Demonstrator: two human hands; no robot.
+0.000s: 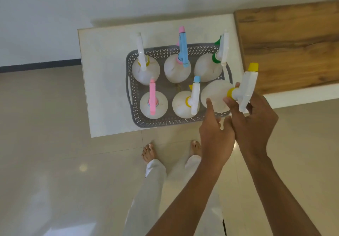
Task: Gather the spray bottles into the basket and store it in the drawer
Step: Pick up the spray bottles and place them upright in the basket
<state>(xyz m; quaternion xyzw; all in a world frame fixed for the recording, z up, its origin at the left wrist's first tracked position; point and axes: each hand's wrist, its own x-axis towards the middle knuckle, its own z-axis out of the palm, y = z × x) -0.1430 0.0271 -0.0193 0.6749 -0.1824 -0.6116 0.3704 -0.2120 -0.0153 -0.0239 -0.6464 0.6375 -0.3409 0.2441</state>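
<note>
1. The right hand (254, 123) is gripping the sixth spray bottle (217, 96) by its neck, thumb and fingers closed around the yellow collar (230, 92) just below the white trigger head (246, 90).
2. This bottle is tilting to the right, its yellow nozzle (253, 66) pointing up and away from the basket (134, 96), while its rounded white body is sitting over the basket's near right corner; whether the base is touching the basket floor cannot be told.
3. The left hand (214, 134) is hovering just beside the right hand, mostly open, with its forefinger extended against the near side of the bottle's body and grasping nothing.
4. The grey perforated basket is holding five further bottles upright: in the far row, one with a white trigger (141, 52), one with a blue trigger (183, 50) and one with a green collar (215, 57); in the near row, one with a pink trigger (152, 98) and one with a blue nozzle (196, 79).
5. The basket is resting on a white cabinet top (104, 88), with a wooden surface (293, 43) lying beyond the basket's right end.
6. On the near side of the basket, the person's bare feet (149, 152) are standing on the tiled floor (55, 144).
</note>
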